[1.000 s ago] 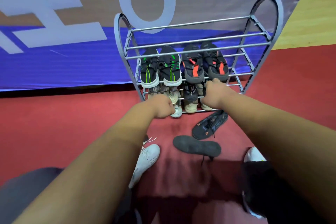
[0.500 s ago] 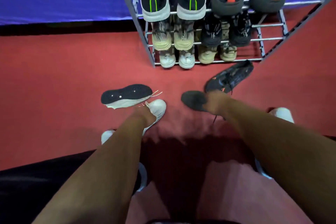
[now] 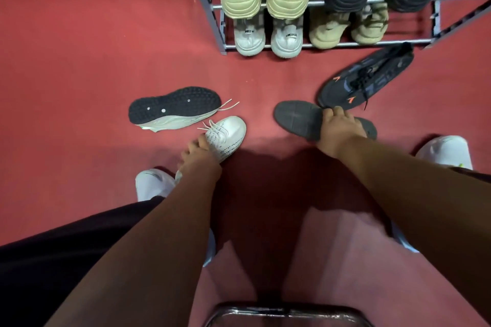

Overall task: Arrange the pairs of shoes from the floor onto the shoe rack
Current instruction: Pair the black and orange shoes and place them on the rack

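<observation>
White lace-up sneaker (image 3: 225, 135) at centre is clasped by the left hand (image 3: 198, 154); right hand (image 3: 336, 125) grips an overturned dark-soled shoe (image 3: 297, 118). Next, probably lifting both toward the grey metal rack (image 3: 210, 5).

I see matt red carpet floor (image 3: 79, 48), grey metal-tube shoe rack (image 3: 210, 10) with dull sheen, white perforated smooth-leather sneaker (image 3: 228, 133), dark studded rubber sole (image 3: 175, 106).
</observation>
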Demonstrator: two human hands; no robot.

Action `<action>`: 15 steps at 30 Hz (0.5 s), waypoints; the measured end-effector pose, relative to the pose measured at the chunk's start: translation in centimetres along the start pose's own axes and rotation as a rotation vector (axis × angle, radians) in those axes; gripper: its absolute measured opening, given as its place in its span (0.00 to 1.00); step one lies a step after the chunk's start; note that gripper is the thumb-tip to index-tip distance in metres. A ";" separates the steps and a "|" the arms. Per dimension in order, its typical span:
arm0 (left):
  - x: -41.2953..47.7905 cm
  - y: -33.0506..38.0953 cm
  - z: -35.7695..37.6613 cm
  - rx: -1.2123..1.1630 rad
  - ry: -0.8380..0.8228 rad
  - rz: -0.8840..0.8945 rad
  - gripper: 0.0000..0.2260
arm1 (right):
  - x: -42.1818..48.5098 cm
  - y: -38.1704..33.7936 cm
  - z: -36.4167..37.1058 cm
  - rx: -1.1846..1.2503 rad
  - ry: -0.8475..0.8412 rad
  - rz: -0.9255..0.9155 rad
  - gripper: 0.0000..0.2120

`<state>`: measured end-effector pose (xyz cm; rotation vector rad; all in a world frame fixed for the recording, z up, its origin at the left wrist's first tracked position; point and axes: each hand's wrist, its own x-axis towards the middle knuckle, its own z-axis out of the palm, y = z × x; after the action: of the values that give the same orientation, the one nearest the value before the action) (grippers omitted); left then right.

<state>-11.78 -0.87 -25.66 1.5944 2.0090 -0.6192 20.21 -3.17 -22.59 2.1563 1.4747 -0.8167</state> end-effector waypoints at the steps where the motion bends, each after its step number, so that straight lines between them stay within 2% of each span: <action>1: 0.2 -0.2 0.1 0.004 0.009 0.007 0.25 | 0.2 0.2 0.3 -0.019 0.026 0.000 0.30; 5: 0.3 -1.0 0.1 0.003 0.015 0.057 0.34 | 0.9 0.3 0.6 -0.103 0.075 0.026 0.31; 7: -0.1 -0.8 0.4 -0.034 0.035 0.116 0.39 | 0.9 0.1 0.6 -0.155 0.026 0.032 0.41; 9: -0.6 0.1 0.7 -0.056 0.079 0.166 0.38 | 0.5 0.1 0.7 -0.159 -0.026 0.024 0.48; 11: -1.0 1.4 0.9 -0.069 0.100 0.180 0.35 | -0.1 0.2 1.2 -0.099 -0.020 0.023 0.45; 15: -1.7 3.9 1.2 -0.107 0.147 0.156 0.29 | -1.5 -0.5 2.1 0.165 0.043 0.041 0.32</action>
<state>-7.52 -2.08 -25.68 1.7552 1.9603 -0.3389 18.84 -5.33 -23.16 2.3302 1.4227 -0.9123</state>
